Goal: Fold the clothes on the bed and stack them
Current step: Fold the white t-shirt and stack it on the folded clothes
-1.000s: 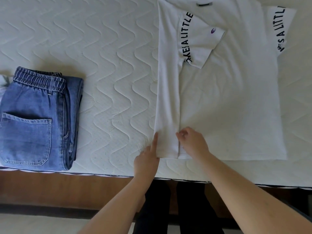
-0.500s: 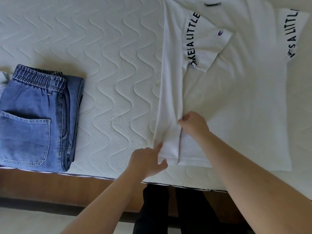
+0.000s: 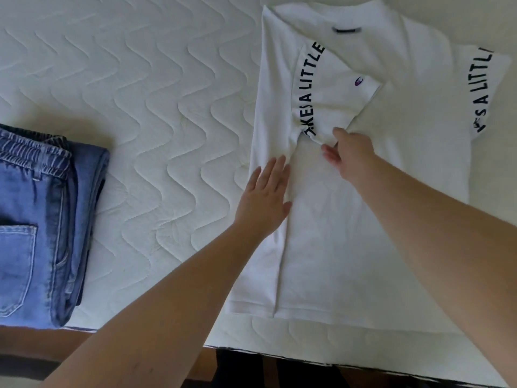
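Note:
A white T-shirt (image 3: 391, 191) with black lettering lies flat on the quilted white mattress (image 3: 140, 107), neck away from me. Its left side is folded inward, and the left sleeve (image 3: 330, 96) lies over the chest. My left hand (image 3: 265, 197) rests flat, fingers spread, on the folded left strip at mid-length. My right hand (image 3: 349, 152) touches the lower tip of the folded sleeve, fingers curled at its edge; whether it pinches the cloth is unclear. The right sleeve (image 3: 486, 93) lies spread out.
Folded blue jeans (image 3: 36, 225) sit at the left, near the front edge of the bed. The mattress edge and the brown bed frame (image 3: 84, 348) run along the bottom. Dark trouser legs show below the edge.
Both hands have moved up from the shirt's hem along the folded strip. The left hand has opened flat on the fold, and the right hand has reached the sleeve tip.

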A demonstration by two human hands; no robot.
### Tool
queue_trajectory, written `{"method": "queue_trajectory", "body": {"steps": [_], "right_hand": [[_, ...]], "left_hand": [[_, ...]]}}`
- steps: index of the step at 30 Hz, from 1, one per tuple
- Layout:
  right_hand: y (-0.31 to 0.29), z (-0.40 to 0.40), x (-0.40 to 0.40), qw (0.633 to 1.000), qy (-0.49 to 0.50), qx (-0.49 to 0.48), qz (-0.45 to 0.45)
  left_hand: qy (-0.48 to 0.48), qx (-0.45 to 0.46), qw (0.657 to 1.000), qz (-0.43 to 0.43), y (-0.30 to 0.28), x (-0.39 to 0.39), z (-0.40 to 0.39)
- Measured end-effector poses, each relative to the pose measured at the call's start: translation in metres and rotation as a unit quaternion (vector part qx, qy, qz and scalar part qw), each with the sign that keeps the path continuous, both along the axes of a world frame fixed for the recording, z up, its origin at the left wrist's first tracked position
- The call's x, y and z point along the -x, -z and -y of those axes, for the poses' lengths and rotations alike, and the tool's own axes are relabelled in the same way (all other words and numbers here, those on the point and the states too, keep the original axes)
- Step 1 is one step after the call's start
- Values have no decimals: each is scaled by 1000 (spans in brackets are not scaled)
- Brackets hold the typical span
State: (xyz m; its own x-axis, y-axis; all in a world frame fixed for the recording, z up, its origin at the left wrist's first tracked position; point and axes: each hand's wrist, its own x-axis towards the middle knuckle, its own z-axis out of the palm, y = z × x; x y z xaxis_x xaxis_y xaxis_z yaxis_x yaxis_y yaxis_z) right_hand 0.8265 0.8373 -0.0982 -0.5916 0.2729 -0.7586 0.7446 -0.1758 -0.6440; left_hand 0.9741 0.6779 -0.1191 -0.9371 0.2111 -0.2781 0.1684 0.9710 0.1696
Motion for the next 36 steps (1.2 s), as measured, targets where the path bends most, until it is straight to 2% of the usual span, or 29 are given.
{"method": "queue_trajectory", "body": {"steps": [5, 11, 14, 19, 22, 25, 29, 33, 36], "right_hand": [[5, -4, 20, 978, -170, -120, 21], [0, -29, 44, 921, -260, -273, -94], [5, -33, 46, 914, -291, -272, -81], [11, -22, 15, 934, -248, -245, -72], [13, -12, -7, 935, -243, -242, -89], [17, -6, -24, 931, -217, -271, -113], [15, 1, -37, 914, -203, -316, -152], [9, 7, -31, 899, -248, -296, -206], [4, 14, -16, 878, -278, -282, -267]], "left_hand": [[-36, 18, 998, 51, 15, 23, -4], [-17, 9, 999, 34, 22, 26, -19], [-31, 14, 998, 51, 29, 25, -25], [-39, -17, 996, 76, 32, 28, -24], [-49, -65, 996, 25, 21, 31, -17], [-136, -97, 983, -71, 11, 41, -3], [-332, -192, 923, -32, 3, 77, 17], [-403, -230, 886, -4, -4, 128, 35], [-404, -234, 884, 17, -5, 169, 42]]}}
